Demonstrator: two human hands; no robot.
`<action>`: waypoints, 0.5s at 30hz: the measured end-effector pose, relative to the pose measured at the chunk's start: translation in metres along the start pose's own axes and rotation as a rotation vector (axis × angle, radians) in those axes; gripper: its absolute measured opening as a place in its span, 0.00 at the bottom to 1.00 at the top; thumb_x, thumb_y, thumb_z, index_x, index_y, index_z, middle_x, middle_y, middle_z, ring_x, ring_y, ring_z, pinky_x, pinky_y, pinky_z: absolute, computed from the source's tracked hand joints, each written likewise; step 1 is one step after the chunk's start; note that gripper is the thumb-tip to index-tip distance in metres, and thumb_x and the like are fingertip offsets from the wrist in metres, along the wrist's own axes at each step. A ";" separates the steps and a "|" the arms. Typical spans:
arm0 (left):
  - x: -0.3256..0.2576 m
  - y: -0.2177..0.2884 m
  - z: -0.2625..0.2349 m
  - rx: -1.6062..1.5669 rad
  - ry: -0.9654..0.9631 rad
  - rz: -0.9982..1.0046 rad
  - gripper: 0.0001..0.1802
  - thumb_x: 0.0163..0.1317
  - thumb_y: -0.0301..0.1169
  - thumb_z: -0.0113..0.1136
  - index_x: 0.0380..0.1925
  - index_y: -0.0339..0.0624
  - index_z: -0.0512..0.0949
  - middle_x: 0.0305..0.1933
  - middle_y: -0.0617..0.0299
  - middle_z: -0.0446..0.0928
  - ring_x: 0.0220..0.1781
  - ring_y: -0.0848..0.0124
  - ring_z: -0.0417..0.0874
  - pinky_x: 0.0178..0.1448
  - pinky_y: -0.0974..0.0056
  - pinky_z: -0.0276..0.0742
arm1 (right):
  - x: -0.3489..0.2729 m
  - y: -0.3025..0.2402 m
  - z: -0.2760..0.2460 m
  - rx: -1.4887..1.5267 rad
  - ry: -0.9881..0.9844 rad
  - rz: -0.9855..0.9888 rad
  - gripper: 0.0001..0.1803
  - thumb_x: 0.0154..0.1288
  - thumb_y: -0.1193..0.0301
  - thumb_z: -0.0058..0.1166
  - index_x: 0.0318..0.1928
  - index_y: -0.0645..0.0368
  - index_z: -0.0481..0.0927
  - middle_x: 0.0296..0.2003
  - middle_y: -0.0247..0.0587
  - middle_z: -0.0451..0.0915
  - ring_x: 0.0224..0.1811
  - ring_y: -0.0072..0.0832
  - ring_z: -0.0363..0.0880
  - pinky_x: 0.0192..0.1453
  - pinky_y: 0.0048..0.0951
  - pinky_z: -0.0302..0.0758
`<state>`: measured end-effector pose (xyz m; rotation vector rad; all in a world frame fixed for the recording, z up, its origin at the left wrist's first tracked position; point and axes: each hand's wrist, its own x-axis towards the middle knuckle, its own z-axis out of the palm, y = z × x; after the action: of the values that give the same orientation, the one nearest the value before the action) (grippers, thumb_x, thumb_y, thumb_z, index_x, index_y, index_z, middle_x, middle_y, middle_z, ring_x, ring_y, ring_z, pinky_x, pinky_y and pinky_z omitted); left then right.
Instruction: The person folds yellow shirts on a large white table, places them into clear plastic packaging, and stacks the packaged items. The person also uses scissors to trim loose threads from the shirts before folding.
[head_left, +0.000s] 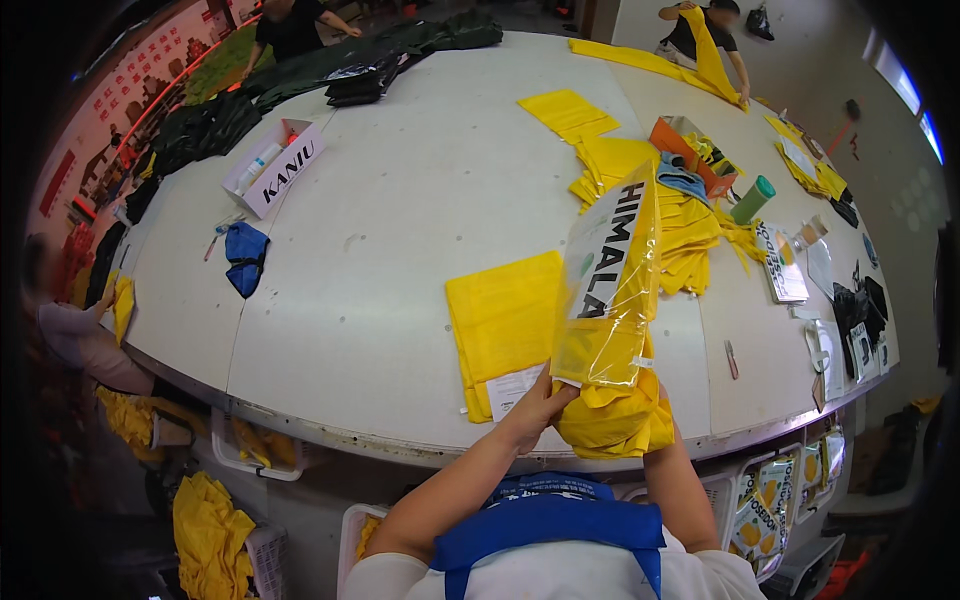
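In front of me stands a tilted clear plastic bag with large dark lettering. A bunched yellow cloth, possibly a raincoat, is at its lower end; how much of it lies inside I cannot tell. My left hand is closed on the lower left edge of the bag and cloth. My right hand is hidden behind the cloth; only the right forearm shows. Beside my left hand lies a folded yellow garment with a white printed sheet at its near edge.
Behind the bag are stacked yellow pieces, an orange box and a green cylinder. A small cutter lies to the right. Farther left are a white box and blue pouch. Other people work around the table.
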<state>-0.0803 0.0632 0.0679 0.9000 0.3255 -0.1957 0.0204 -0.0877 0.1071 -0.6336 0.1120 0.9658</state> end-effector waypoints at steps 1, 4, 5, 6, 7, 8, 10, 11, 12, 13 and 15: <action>0.000 -0.002 -0.005 0.033 -0.001 -0.047 0.38 0.65 0.44 0.54 0.70 0.51 0.48 0.62 0.60 0.66 0.55 0.72 0.72 0.47 0.69 0.72 | 0.002 0.001 -0.004 -0.003 -0.016 -0.008 0.20 0.69 0.61 0.46 0.55 0.60 0.70 0.48 0.44 0.78 0.46 0.34 0.80 0.51 0.35 0.79; -0.011 -0.004 0.003 0.046 0.012 -0.044 0.34 0.66 0.42 0.54 0.67 0.45 0.55 0.56 0.60 0.71 0.54 0.72 0.72 0.52 0.69 0.70 | 0.001 0.004 -0.005 0.025 -0.051 -0.053 0.21 0.70 0.59 0.43 0.56 0.60 0.70 0.49 0.46 0.77 0.48 0.36 0.79 0.54 0.36 0.77; -0.015 -0.003 0.006 0.036 0.020 -0.018 0.32 0.66 0.41 0.54 0.66 0.43 0.58 0.54 0.60 0.72 0.53 0.72 0.72 0.54 0.69 0.69 | 0.000 0.006 -0.005 0.041 -0.061 -0.072 0.22 0.71 0.58 0.43 0.56 0.60 0.69 0.49 0.47 0.77 0.49 0.37 0.79 0.55 0.37 0.77; -0.015 -0.003 0.004 0.128 0.053 0.015 0.30 0.66 0.39 0.53 0.65 0.44 0.59 0.56 0.62 0.71 0.56 0.72 0.71 0.58 0.68 0.66 | -0.001 0.007 -0.006 -0.009 -0.032 -0.097 0.22 0.71 0.58 0.42 0.57 0.60 0.69 0.51 0.48 0.76 0.50 0.38 0.78 0.56 0.38 0.76; -0.016 0.000 0.000 0.219 0.087 0.048 0.27 0.67 0.37 0.53 0.64 0.45 0.61 0.58 0.63 0.70 0.59 0.72 0.69 0.61 0.66 0.64 | -0.002 0.008 -0.007 -0.060 -0.003 -0.121 0.22 0.71 0.59 0.41 0.57 0.60 0.68 0.52 0.48 0.75 0.51 0.39 0.77 0.57 0.39 0.75; -0.016 0.002 -0.003 0.311 0.121 0.081 0.25 0.67 0.34 0.52 0.63 0.46 0.62 0.60 0.64 0.68 0.61 0.73 0.68 0.65 0.65 0.62 | -0.002 0.008 -0.007 -0.069 -0.003 -0.138 0.22 0.71 0.59 0.41 0.58 0.60 0.67 0.53 0.49 0.75 0.52 0.40 0.76 0.58 0.40 0.75; -0.021 0.009 -0.008 0.280 0.174 0.273 0.21 0.62 0.27 0.57 0.55 0.42 0.69 0.57 0.62 0.70 0.60 0.72 0.70 0.59 0.66 0.68 | -0.003 0.009 -0.006 -0.046 -0.034 -0.165 0.23 0.72 0.59 0.40 0.59 0.61 0.66 0.55 0.50 0.73 0.54 0.40 0.75 0.59 0.41 0.73; -0.026 0.013 -0.009 0.315 0.197 0.328 0.20 0.60 0.26 0.59 0.53 0.41 0.70 0.57 0.61 0.70 0.59 0.72 0.70 0.57 0.67 0.70 | -0.003 0.009 -0.005 -0.013 -0.064 -0.175 0.24 0.72 0.59 0.40 0.60 0.61 0.65 0.55 0.50 0.72 0.55 0.41 0.74 0.60 0.41 0.73; -0.030 0.017 -0.011 0.350 0.219 0.384 0.19 0.59 0.25 0.60 0.51 0.40 0.72 0.57 0.61 0.70 0.59 0.71 0.71 0.55 0.67 0.72 | -0.003 0.008 -0.008 -0.039 -0.094 -0.201 0.24 0.71 0.58 0.40 0.60 0.61 0.65 0.56 0.50 0.72 0.55 0.41 0.74 0.60 0.41 0.73; -0.031 0.020 -0.014 0.730 0.324 0.590 0.12 0.57 0.24 0.61 0.42 0.38 0.76 0.50 0.58 0.75 0.53 0.70 0.77 0.48 0.69 0.75 | -0.002 0.005 -0.015 -0.064 -0.123 -0.228 0.25 0.71 0.57 0.40 0.61 0.61 0.64 0.56 0.50 0.71 0.55 0.41 0.73 0.60 0.41 0.72; -0.035 0.024 -0.008 0.798 0.411 0.690 0.08 0.57 0.23 0.61 0.37 0.38 0.76 0.40 0.57 0.77 0.44 0.68 0.80 0.43 0.68 0.76 | -0.004 0.004 -0.023 -0.122 0.022 -0.292 0.26 0.71 0.55 0.38 0.59 0.61 0.66 0.56 0.51 0.71 0.55 0.41 0.73 0.60 0.41 0.72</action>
<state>-0.1078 0.0851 0.0935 1.7943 0.2971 0.5475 0.0189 -0.1018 0.0882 -0.7503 -0.0207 0.6867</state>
